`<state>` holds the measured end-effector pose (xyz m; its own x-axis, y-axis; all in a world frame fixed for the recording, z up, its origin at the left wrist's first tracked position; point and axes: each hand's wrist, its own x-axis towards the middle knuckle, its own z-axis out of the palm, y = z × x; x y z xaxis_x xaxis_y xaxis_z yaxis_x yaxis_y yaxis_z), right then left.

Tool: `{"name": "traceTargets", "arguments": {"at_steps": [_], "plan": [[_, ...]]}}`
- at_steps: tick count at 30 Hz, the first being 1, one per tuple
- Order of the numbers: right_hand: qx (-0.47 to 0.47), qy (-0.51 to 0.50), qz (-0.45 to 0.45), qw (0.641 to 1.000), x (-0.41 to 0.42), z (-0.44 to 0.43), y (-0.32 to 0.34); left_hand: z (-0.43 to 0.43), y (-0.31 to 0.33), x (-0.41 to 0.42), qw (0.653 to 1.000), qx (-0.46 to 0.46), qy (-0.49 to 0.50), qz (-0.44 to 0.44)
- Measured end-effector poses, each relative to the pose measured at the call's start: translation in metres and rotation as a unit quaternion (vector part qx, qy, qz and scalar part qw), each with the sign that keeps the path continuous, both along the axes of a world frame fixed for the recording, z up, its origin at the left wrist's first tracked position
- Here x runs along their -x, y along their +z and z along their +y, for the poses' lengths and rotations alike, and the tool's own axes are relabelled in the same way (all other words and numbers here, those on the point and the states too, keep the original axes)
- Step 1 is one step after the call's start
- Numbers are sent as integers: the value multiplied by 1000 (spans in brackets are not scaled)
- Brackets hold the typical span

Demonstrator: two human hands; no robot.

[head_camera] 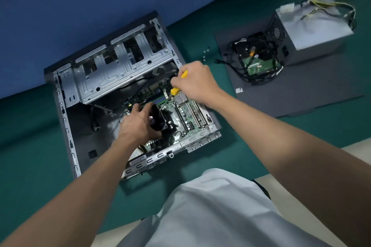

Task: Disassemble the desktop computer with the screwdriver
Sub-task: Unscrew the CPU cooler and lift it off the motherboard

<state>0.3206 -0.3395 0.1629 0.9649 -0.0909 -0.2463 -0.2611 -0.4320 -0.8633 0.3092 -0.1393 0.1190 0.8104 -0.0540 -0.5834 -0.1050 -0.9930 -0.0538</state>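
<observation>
Gripping the yellow-handled screwdriver in my right hand, I angle its thin shaft at the black round cooler fan. My left hand clasps the fan inside the open steel desktop computer, which lies flat on the green mat. Bare case floor lies open left of my hands.

Green surface, open computer case, side panel, screws

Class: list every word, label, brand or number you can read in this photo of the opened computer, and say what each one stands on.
No text here is legible.
Pale sticker on the near edge of the computer case: too blurred to read.
Small sticker on the black side panel: too small to read.
White label on the power supply: blurred.
</observation>
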Motion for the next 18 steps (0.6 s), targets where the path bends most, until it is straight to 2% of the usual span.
{"name": "traceTargets", "arguments": {"at_steps": [4, 11, 18], "plan": [[28, 48, -8, 998, 3, 3, -6, -1, 3, -2, 1000, -10, 3, 3], [64, 75, -34, 995, 7, 6, -9, -3, 6, 2, 1000, -13, -10, -4], [191, 178, -52, 964, 9, 13, -2, 2, 7, -4, 1000, 19, 1, 13]]}}
